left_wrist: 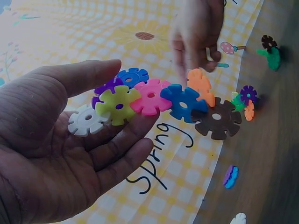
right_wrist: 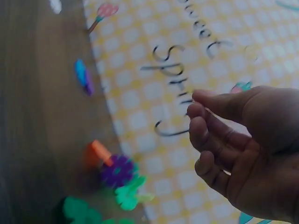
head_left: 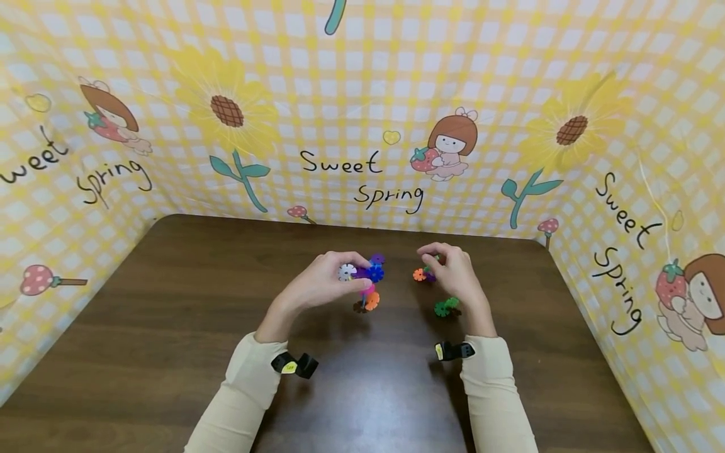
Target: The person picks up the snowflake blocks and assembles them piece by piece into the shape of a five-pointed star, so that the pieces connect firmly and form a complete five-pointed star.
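My left hand (head_left: 323,278) holds a string of joined flower-shaped plastic discs, snowflake building pieces (left_wrist: 145,102), between the thumb and fingers. In the left wrist view the string runs from a white disc (left_wrist: 79,126) by the palm through lime, pink and blue to an orange disc (left_wrist: 200,86) and a brown disc (left_wrist: 228,122). Purple and dark blue discs sit behind it near the thumb. Nothing shows in my right hand (right_wrist: 247,149); its fingers are loosely bent, thumb tip by the index fingertip. It hovers near a small cluster of orange, purple and green discs (right_wrist: 117,175).
A green and brown cluster (head_left: 443,309) lies by the right wrist. Farther off on the wooden table (head_left: 170,352) are a blue and purple pair (left_wrist: 230,177) and a white piece (left_wrist: 239,218). Checked cloth (head_left: 340,82) walls the back and sides.
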`<move>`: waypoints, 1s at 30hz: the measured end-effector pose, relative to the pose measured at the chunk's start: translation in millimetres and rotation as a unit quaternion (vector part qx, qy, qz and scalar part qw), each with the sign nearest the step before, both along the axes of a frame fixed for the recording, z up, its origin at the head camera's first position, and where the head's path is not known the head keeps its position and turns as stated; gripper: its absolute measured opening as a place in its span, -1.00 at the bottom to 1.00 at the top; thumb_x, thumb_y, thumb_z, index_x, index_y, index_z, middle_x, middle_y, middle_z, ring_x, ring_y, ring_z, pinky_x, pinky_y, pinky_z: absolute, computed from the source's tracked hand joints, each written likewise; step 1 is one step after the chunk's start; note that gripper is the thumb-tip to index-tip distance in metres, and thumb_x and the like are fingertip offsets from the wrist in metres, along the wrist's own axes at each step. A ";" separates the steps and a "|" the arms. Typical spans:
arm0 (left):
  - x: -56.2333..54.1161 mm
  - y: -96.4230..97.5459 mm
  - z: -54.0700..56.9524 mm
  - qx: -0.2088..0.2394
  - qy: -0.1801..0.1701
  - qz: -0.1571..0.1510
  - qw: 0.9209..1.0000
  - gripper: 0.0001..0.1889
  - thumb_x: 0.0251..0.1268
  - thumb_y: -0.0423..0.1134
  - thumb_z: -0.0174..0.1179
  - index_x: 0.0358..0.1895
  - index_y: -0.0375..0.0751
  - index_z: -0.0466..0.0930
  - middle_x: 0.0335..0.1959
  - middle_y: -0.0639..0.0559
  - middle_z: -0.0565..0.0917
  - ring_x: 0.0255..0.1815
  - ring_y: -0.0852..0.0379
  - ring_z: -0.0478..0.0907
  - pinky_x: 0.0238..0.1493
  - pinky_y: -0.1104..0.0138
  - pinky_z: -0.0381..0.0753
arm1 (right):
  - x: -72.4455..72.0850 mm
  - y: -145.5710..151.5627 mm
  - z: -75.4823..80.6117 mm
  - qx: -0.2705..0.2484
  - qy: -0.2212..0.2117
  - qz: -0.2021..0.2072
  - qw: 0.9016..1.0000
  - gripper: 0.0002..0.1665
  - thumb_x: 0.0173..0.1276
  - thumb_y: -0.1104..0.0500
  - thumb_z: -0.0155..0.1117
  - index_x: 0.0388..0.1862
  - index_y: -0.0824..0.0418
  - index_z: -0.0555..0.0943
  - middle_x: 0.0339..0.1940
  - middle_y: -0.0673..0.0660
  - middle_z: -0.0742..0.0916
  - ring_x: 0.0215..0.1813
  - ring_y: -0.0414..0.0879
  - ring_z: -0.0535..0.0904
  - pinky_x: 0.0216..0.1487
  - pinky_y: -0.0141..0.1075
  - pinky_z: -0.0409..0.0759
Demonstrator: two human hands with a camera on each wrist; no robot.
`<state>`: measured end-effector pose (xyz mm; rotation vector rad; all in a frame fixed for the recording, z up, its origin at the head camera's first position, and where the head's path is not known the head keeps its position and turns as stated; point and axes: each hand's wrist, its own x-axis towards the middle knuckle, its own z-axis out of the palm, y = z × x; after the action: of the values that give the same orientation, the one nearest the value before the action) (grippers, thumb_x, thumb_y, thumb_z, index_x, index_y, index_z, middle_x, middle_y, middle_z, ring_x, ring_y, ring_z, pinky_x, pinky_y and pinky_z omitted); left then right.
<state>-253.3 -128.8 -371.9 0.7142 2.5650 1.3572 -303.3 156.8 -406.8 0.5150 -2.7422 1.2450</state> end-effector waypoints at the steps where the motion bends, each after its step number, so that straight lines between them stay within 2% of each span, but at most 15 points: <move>1: 0.1 -0.1 -0.5 -0.002 0.000 0.001 1.000 -0.68 0.33 -0.09 0.35 0.06 -0.13 0.65 -0.21 0.11 0.75 -0.17 0.06 0.55 -0.21 0.20 0.50 | -1.9 1.6 -3.7 0.009 -0.009 -0.008 1.000 -0.78 0.52 0.20 0.19 0.03 0.18 0.70 -0.14 0.16 0.75 -0.38 0.01 0.52 -0.20 -0.10 0.53; 3: 0.7 -0.5 0.2 -0.003 0.001 0.001 1.000 -0.68 0.34 -0.10 0.34 0.07 -0.14 0.65 -0.21 0.09 0.75 -0.22 0.06 0.54 -0.26 0.21 0.47 | -5.9 3.7 -11.6 0.023 -0.022 -0.020 0.999 -0.78 0.49 0.22 0.23 0.03 0.22 0.70 -0.13 0.19 0.73 -0.34 0.03 0.53 -0.11 -0.04 0.51; 6: 1.3 -1.3 2.3 -0.004 0.005 -0.001 1.000 -0.68 0.34 -0.11 0.34 0.07 -0.15 0.65 -0.22 0.09 0.74 -0.30 0.09 0.52 -0.32 0.23 0.42 | -11.0 3.6 -22.3 0.040 -0.026 -0.043 0.998 -0.74 0.43 0.23 0.31 0.05 0.28 0.68 -0.12 0.23 0.67 -0.18 0.09 0.54 0.06 0.02 0.47; 7: 1.1 -1.5 2.5 -0.005 0.006 -0.002 1.000 -0.68 0.34 -0.11 0.34 0.07 -0.15 0.65 -0.22 0.09 0.75 -0.32 0.09 0.51 -0.33 0.24 0.41 | -11.8 3.0 -24.9 0.048 -0.027 -0.052 0.997 -0.72 0.42 0.23 0.33 0.06 0.28 0.67 -0.11 0.24 0.64 -0.13 0.11 0.53 -0.02 0.01 0.47; 8: 1.1 -1.7 3.0 -0.004 0.008 -0.003 1.000 -0.68 0.34 -0.11 0.34 0.07 -0.16 0.65 -0.23 0.09 0.75 -0.34 0.09 0.50 -0.34 0.23 0.40 | -12.6 2.4 -27.1 0.059 -0.028 -0.060 0.996 -0.68 0.41 0.22 0.34 0.10 0.29 0.65 -0.09 0.25 0.61 -0.08 0.14 0.51 -0.01 0.03 0.47; 13: 0.4 -1.7 2.7 -0.003 0.011 -0.003 1.000 -0.69 0.34 -0.12 0.34 0.06 -0.15 0.65 -0.23 0.10 0.75 -0.26 0.09 0.54 -0.28 0.22 0.46 | -12.6 -1.7 -33.9 0.114 -0.058 -0.098 0.987 -0.56 0.45 0.14 0.31 0.26 0.24 0.60 0.21 0.37 0.50 0.18 0.31 0.46 0.08 0.13 0.48; 16: 0.2 -2.0 3.2 0.001 0.010 -0.002 1.000 -0.70 0.33 -0.12 0.35 0.05 -0.14 0.66 -0.23 0.10 0.74 -0.20 0.07 0.55 -0.23 0.20 0.50 | -12.9 -5.1 -37.7 0.125 -0.072 -0.110 0.983 -0.58 0.46 0.10 0.30 0.20 0.27 0.64 0.32 0.42 0.48 0.29 0.37 0.42 0.16 0.16 0.47; 17: 0.1 -2.1 3.4 0.002 0.010 -0.001 1.000 -0.70 0.33 -0.12 0.34 0.05 -0.14 0.66 -0.24 0.10 0.74 -0.20 0.07 0.55 -0.22 0.20 0.51 | -13.3 -6.3 -39.0 0.125 -0.073 -0.111 0.983 -0.60 0.46 0.09 0.30 0.16 0.28 0.66 0.30 0.42 0.52 0.28 0.36 0.45 0.16 0.15 0.49; 19: 0.1 -2.4 3.8 0.003 0.010 0.000 1.000 -0.71 0.33 -0.13 0.35 0.04 -0.14 0.66 -0.24 0.10 0.74 -0.19 0.07 0.56 -0.21 0.19 0.51 | -13.9 -8.4 -40.4 0.122 -0.084 -0.114 0.982 -0.63 0.46 0.08 0.30 0.09 0.30 0.68 0.13 0.40 0.66 0.13 0.28 0.59 0.06 0.08 0.58; 21: -0.1 -2.8 3.4 0.003 0.011 0.000 1.000 -0.71 0.33 -0.12 0.35 0.04 -0.14 0.66 -0.24 0.11 0.74 -0.19 0.07 0.55 -0.21 0.20 0.51 | -13.6 -10.4 -40.3 0.113 -0.104 -0.116 0.981 -0.66 0.44 0.09 0.33 0.02 0.32 0.67 -0.14 0.32 0.75 -0.15 0.15 0.71 -0.10 0.00 0.64; 24: -0.4 -3.4 2.5 0.005 0.012 -0.001 1.000 -0.70 0.33 -0.13 0.35 0.04 -0.14 0.66 -0.24 0.10 0.74 -0.20 0.07 0.55 -0.23 0.20 0.51 | -12.6 -12.5 -39.0 0.090 -0.148 -0.109 0.979 -0.70 0.38 0.13 0.39 -0.09 0.32 0.59 -0.40 0.20 0.73 -0.41 -0.06 0.73 -0.14 -0.07 0.65; 27: -0.2 -4.1 2.2 0.006 0.013 -0.004 1.000 -0.70 0.32 -0.13 0.36 0.04 -0.14 0.65 -0.22 0.08 0.73 -0.20 0.07 0.55 -0.23 0.21 0.51 | -11.1 -14.3 -38.0 0.043 -0.179 -0.082 0.980 -0.68 0.30 0.23 0.45 -0.15 0.33 0.49 -0.34 0.19 0.69 -0.42 -0.08 0.75 -0.11 -0.10 0.67; 30: 0.4 -4.5 2.1 0.005 0.014 -0.006 1.000 -0.70 0.30 -0.13 0.37 0.03 -0.12 0.65 -0.18 0.07 0.73 -0.17 0.08 0.56 -0.20 0.21 0.52 | -9.5 -17.0 -36.7 -0.035 -0.199 -0.034 0.979 -0.62 0.28 0.35 0.42 -0.04 0.38 0.44 -0.27 0.25 0.67 -0.36 0.04 0.76 -0.14 -0.08 0.70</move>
<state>-253.0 -133.3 -369.8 0.7542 2.5734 1.3660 -312.8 139.8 -443.4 0.1752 -2.9826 1.5689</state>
